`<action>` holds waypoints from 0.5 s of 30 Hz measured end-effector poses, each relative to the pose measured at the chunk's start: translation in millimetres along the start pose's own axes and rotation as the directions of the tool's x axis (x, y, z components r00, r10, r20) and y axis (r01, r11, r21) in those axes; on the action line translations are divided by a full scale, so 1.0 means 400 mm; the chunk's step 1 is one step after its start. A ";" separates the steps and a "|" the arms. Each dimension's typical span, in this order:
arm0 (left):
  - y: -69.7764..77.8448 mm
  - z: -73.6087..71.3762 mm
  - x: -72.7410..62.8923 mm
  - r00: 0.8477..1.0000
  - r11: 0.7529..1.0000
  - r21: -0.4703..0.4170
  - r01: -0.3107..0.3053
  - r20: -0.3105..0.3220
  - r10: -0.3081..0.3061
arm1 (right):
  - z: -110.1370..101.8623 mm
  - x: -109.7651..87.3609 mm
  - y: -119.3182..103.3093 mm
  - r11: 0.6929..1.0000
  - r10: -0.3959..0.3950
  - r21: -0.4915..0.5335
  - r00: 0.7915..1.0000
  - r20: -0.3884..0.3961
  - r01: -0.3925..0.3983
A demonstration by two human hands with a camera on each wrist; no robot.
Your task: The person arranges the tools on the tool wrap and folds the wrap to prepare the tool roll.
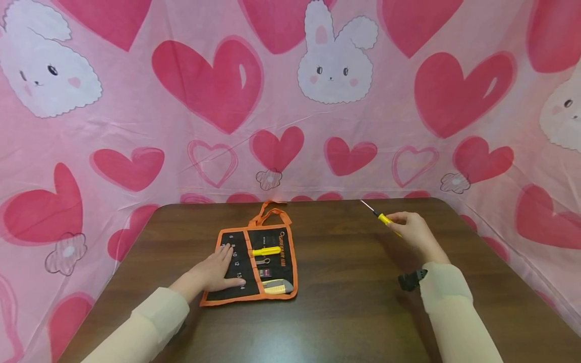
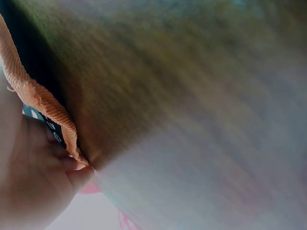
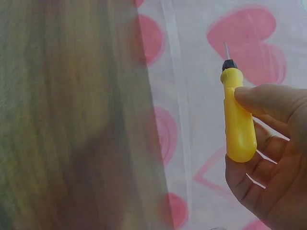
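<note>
In the head view my right hand [image 1: 412,233] pinches a yellow-handled screwdriver [image 1: 385,219] above the right side of the table, its thin metal shaft pointing up and left. The right wrist view shows thumb and fingers around the yellow handle [image 3: 239,122]. My left hand [image 1: 217,272] lies with spread fingers on the left half of a black tool pouch [image 1: 290,242] with orange edging. In its pockets sit a yellow handle [image 1: 267,251], a small wrench [image 1: 266,261], a small dark red item and a yellow-grey utility knife [image 1: 278,287]. The left wrist view catches the pouch's orange edge [image 2: 36,93] beside the hand.
The dark brown wooden table [image 1: 345,312] spreads under both hands. Orange tie straps [image 1: 272,217] lie loose at the pouch's far edge. Behind the table hangs a pink cloth [image 1: 281,116] with hearts and rabbits. A black wrist device [image 1: 412,280] sits at the right cuff.
</note>
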State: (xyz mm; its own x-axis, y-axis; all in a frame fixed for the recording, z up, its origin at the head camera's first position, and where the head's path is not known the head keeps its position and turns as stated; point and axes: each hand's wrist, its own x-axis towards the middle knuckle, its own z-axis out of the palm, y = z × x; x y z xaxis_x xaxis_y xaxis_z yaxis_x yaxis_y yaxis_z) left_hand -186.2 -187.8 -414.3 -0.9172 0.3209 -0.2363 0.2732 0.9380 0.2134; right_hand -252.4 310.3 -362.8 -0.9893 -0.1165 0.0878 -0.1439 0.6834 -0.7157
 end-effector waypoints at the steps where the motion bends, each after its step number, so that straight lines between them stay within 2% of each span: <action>1: 0.000 0.000 0.000 1.000 1.000 -0.001 -0.001 0.000 0.001 | 0.000 0.003 -0.006 1.000 -0.011 -0.003 1.000 0.000 0.011; 8: -0.003 0.002 0.000 1.000 1.000 -0.006 -0.002 0.000 0.002 | -0.001 0.031 -0.047 0.997 -0.059 -0.048 0.998 0.001 0.059; 15: -0.004 0.002 0.000 1.000 1.000 -0.009 -0.003 0.002 0.003 | -0.002 0.071 -0.085 0.967 -0.202 -0.165 0.979 -0.027 0.195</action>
State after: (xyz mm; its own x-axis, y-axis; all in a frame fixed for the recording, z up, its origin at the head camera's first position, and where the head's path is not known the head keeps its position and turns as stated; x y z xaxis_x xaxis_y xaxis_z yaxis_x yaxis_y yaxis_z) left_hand -186.3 -189.0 -415.4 -0.9159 0.3237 -0.2373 0.2732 0.9359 0.2224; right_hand -275.7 284.3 -335.6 -0.9401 -0.2328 0.2491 -0.3360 0.7568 -0.5607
